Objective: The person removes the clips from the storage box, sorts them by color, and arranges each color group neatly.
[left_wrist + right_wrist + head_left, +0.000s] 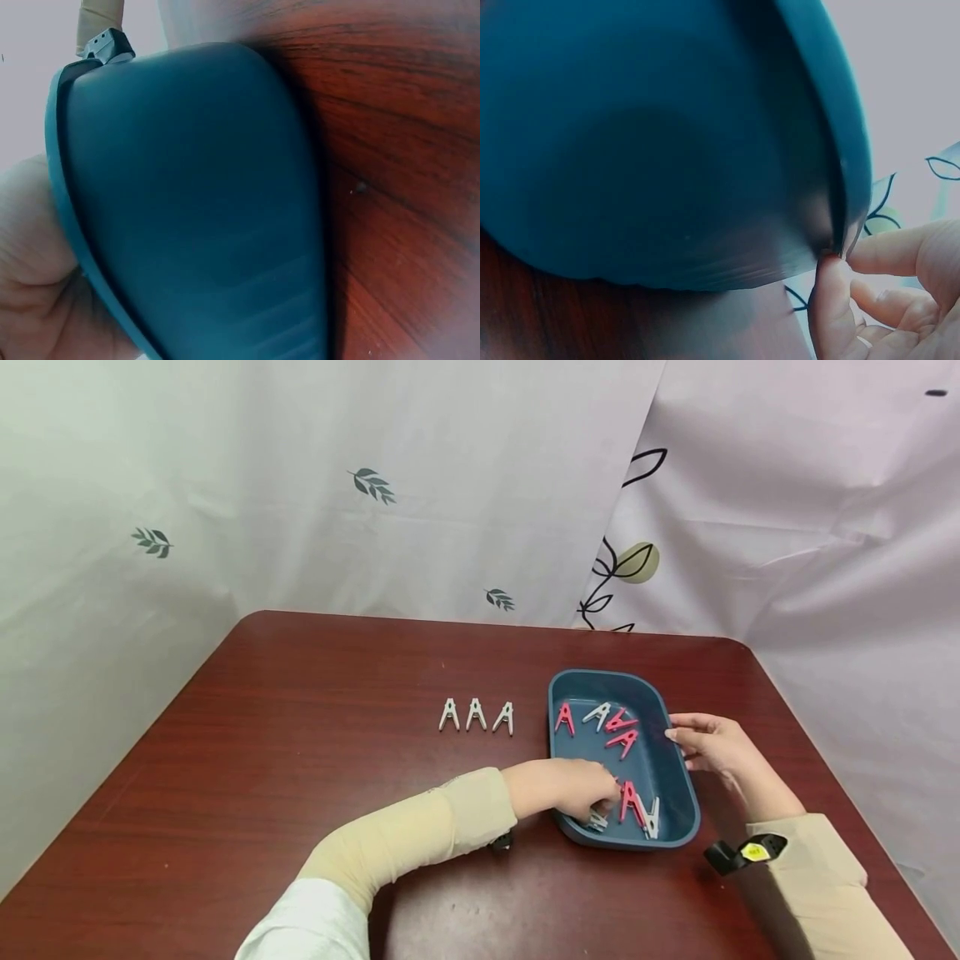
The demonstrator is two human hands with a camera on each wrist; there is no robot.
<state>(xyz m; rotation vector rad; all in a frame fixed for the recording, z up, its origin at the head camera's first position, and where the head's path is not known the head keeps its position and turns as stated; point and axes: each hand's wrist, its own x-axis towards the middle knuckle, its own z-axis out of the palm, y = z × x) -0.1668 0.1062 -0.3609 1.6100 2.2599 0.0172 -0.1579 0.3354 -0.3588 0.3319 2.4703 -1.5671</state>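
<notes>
My right hand (712, 747) pinched the blue tray (651, 764) by its rim on the worktop (337, 727), long axis running away from me, slightly leftward. Inside, my left hand (577, 785) bent over a half-hidden grey clip (597, 821); whether it gripped, I couldn't tell.

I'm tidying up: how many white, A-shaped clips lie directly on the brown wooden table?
3, in a row left of the blue rounded tray: left clip, middle clip, right clip. The beige left sleeve may hide more.
</notes>
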